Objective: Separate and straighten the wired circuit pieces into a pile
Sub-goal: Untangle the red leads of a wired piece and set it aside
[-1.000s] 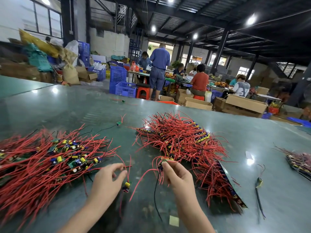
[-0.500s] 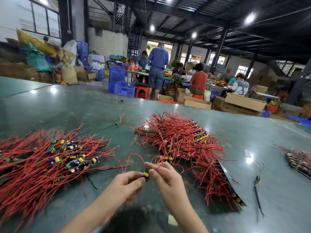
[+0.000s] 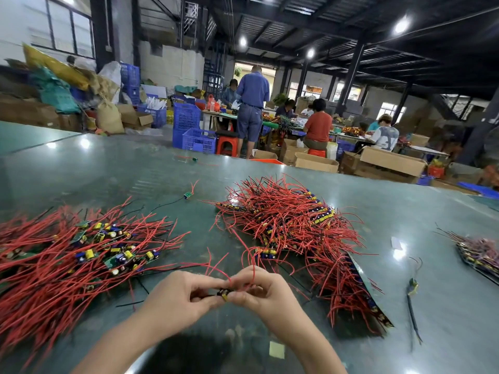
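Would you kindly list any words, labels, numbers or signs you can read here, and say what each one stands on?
None can be read.
Grey-white printed T-shirt on the seated person far right: a dark print, too blurred to read.
Small green circuit boards in the left red-wired pile: any markings too small.
Brown cardboard boxes beyond the table: no legible print.
Pale yellow paper square on the green table: blank.

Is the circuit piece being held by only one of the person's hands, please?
No, both the left hand and right hand pinch the circuit piece between them.
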A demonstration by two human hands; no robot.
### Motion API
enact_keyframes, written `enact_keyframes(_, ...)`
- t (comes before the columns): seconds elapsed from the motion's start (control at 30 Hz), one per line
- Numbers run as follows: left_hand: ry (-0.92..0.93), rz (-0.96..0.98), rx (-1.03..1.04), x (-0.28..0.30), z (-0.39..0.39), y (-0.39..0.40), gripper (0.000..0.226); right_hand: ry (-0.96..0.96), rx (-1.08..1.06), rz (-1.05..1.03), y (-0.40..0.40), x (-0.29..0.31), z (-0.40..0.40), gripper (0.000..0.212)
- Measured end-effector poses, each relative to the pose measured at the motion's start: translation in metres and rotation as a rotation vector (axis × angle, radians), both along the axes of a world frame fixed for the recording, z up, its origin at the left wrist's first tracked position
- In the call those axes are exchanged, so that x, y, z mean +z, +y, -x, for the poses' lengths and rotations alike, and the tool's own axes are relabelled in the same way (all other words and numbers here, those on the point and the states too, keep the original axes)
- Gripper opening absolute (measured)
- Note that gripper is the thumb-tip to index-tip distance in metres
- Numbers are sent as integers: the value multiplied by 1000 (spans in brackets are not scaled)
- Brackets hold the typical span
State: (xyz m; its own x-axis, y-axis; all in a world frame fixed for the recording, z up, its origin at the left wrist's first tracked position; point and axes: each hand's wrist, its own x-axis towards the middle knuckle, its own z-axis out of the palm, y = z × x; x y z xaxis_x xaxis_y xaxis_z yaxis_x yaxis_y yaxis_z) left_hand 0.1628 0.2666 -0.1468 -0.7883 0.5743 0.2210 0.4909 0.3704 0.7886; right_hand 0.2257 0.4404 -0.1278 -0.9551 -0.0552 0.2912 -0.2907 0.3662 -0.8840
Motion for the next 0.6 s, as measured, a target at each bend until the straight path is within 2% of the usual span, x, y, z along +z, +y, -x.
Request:
enact_keyframes(0.13, -15, -23, -12, 4, -2, 0, 48, 40, -29, -13, 1, 0, 1, 33)
enact_keyframes(0.2, -5, -39, -1, 5, -2, -1, 36, 58, -57, -1, 0, 2, 0, 29)
enact_keyframes(0.27, 3, -83, 6, 8, -3, -1, 16, 58, -107, 82, 0, 3, 0, 29)
enact_keyframes(0.3, -6, -126, 9, 9, -3, -1, 7, 49, -136, 144, 1, 4, 0, 29)
enact_keyframes(0.4, -85, -281, -14, 15, -4, -2, 20, 2, -218, 360, 2, 4, 2, 26)
enact_keyframes(0.5, -141, -355, -37, 19, -6, -1, 14, -81, -221, 682, -3, 0, 4, 3)
enact_keyframes(0.6, -172, -402, 3, 17, -6, 2, 14, -130, -249, 932, -7, -3, 7, 7)
